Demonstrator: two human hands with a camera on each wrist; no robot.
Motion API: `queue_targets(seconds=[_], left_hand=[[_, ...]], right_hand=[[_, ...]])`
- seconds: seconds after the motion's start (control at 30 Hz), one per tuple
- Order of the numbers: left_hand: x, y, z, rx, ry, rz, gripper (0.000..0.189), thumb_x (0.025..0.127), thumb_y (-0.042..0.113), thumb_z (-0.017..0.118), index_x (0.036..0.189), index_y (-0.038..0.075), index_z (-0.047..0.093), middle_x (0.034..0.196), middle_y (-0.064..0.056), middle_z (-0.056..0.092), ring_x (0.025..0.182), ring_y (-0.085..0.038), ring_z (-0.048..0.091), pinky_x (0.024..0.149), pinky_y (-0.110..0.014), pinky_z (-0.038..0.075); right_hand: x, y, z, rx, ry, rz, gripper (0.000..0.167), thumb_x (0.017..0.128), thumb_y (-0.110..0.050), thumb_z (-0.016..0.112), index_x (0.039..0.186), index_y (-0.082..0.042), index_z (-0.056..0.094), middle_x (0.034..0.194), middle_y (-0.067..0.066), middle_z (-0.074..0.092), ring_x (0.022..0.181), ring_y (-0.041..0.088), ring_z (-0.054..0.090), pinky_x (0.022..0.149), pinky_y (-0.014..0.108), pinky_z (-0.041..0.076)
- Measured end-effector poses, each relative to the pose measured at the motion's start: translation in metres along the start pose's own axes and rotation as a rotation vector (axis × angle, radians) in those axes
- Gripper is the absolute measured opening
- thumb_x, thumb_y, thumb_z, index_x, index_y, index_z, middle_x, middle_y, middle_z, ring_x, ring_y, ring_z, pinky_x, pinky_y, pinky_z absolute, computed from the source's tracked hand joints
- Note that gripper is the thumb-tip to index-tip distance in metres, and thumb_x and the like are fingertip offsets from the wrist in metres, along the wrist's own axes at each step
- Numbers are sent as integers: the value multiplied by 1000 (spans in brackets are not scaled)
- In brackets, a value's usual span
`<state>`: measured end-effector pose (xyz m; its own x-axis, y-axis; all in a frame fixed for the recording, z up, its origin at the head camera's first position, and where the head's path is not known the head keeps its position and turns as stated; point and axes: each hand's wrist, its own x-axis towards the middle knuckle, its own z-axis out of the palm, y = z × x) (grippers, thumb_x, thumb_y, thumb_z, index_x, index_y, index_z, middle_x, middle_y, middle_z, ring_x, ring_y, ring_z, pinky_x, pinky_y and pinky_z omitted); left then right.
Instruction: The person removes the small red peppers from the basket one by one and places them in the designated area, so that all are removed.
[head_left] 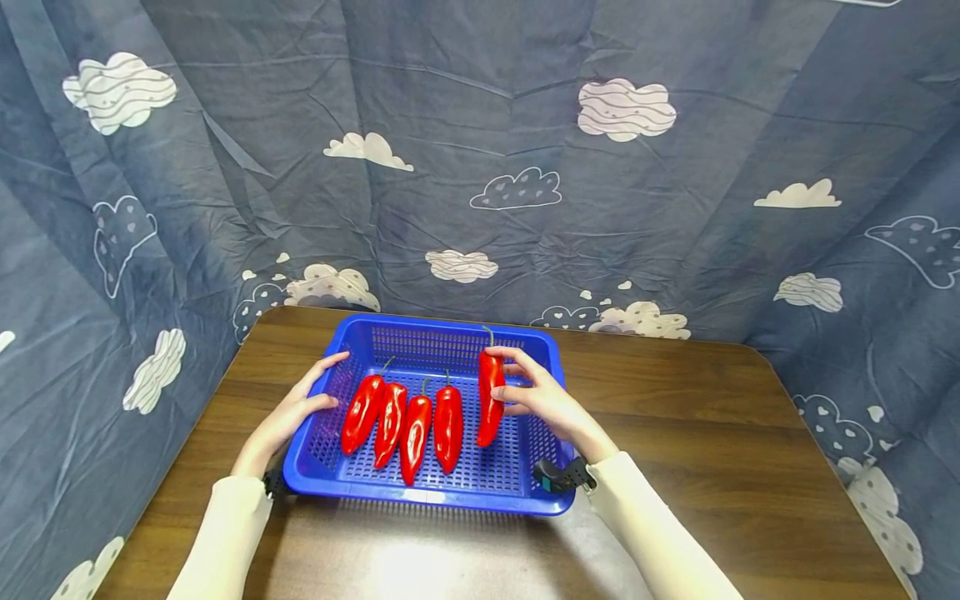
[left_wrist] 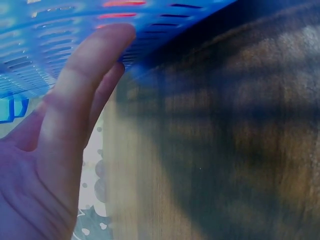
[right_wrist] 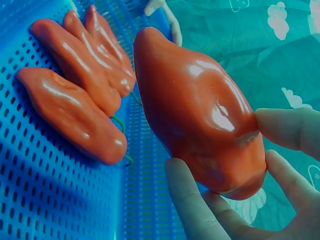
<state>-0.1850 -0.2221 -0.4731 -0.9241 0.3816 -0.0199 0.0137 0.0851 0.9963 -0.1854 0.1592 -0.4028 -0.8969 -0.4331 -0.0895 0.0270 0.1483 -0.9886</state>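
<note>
My right hand (head_left: 536, 392) pinches a red pepper (head_left: 491, 398) near its stem end, over the right part of a blue plastic basket (head_left: 420, 498). In the right wrist view the fingers and thumb press on the held pepper (right_wrist: 195, 110) from both sides. Several more red peppers (head_left: 448, 427) lie side by side in the left and middle of the basket, green stems toward the back. At the basket's left side, my left hand (head_left: 288, 417) rests with fingers extended; its fingers lie along the perforated wall in the left wrist view.
The basket stands on a brown wooden table (head_left: 675, 433), whose surface extends to the right. Behind and beside the table hangs a dark blue-grey curtain (head_left: 450, 217) with white clouds. A dark strapped device (head_left: 562, 477) sits on the right wrist, by the basket's front right corner.
</note>
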Motion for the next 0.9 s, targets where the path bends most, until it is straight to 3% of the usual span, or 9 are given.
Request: queue_targets(seconds=[0.23,0.53,0.9], left_hand=[[0,1,0,-4,-1,7,69,89,0,47,151,13,21,151,-25,19,127,-44,32,87,-29,46],[0,3,0,-1,-7,-9,67,90,1,46,151,15,21,152,-24,17,128,-46,31,87,-36,46],[0,3,0,10,-8,14,67,90,1,47,151,12,22,151,-26,17,128,-46,31,88,-29,44]], right_hand=[[-8,-2,-11,-7,17,-14,57,89,-4,59,143,-10,39,132,28,39,106,36,56,82,51,50],[-18,0,-21,4,69,-23,57,89,-5,59,143,-12,40,130,26,41,104,35,56,79,46,52],[-28,5,-37,12,97,-49,58,89,-3,58,143,-10,39,131,29,41,104,34,55,79,47,52]])
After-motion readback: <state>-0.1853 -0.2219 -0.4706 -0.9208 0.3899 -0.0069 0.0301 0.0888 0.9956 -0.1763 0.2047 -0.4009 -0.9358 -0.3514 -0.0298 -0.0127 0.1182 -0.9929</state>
